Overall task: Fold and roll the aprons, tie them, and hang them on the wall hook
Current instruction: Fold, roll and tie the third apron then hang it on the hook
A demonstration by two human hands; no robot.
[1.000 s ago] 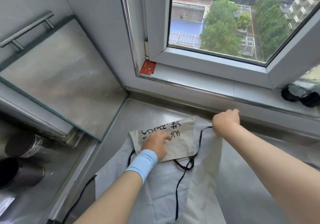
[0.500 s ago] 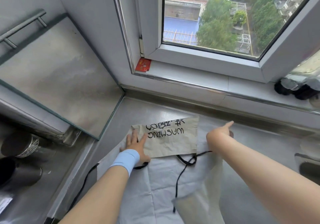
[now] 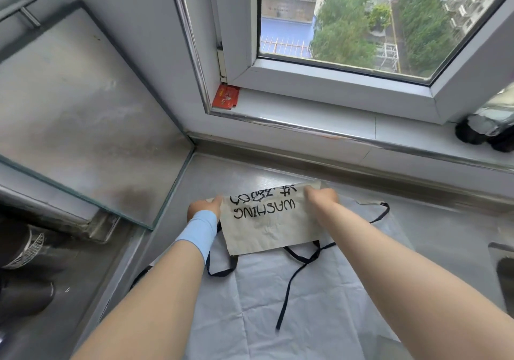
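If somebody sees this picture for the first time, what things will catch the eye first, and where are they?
First, the beige flap with "WASHING" handwritten upside down, at the centre, held at its far corners by the left hand and right hand. It lies on a pale apron with black straps on the steel counter. Above, a red packet sits in the window sill's left corner.

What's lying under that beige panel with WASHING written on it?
The beige fabric panel lettered WASHING lies on the pale grey apron sheet. Thin black straps emerge from under its near edge; how they run beneath is covered.
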